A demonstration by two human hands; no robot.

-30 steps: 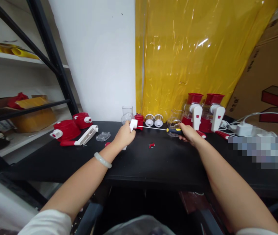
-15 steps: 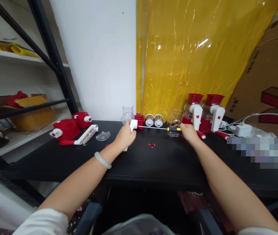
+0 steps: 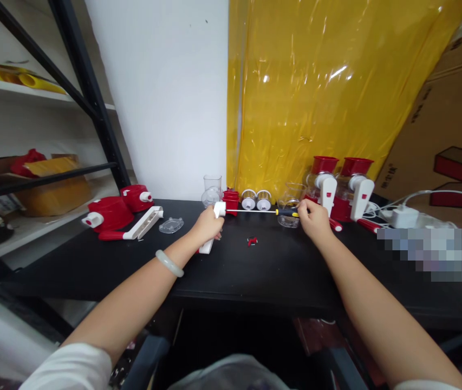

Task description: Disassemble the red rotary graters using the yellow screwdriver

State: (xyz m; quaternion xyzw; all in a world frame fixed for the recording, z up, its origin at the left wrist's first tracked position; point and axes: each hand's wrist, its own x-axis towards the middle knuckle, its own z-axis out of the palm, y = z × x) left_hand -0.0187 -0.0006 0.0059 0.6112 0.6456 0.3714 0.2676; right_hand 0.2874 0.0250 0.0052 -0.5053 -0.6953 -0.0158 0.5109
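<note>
My left hand (image 3: pixel 206 225) is closed around a white plastic handle part (image 3: pixel 208 245), its round end (image 3: pixel 219 209) sticking up above the fingers. My right hand (image 3: pixel 314 222) grips the yellow-and-black handle of a screwdriver (image 3: pixel 287 213). Its long thin shaft (image 3: pixel 251 210) runs left and its tip meets the white part's round end. Both hands hover over the black table (image 3: pixel 255 271). A small red piece (image 3: pixel 252 240) lies on the table between them.
Two assembled red-and-white grinders (image 3: pixel 338 189) stand at the back right, beside white cables and a charger (image 3: pixel 403 215). Red housings (image 3: pixel 112 212), a white handle (image 3: pixel 146 223) and a clear lid (image 3: pixel 171 225) lie at left. Clear cups (image 3: pixel 212 189) and small round parts (image 3: pixel 255 199) line the wall.
My right hand has slid slightly left and up with the screwdriver. The white handle part in my left hand now shows more below the fingers.
</note>
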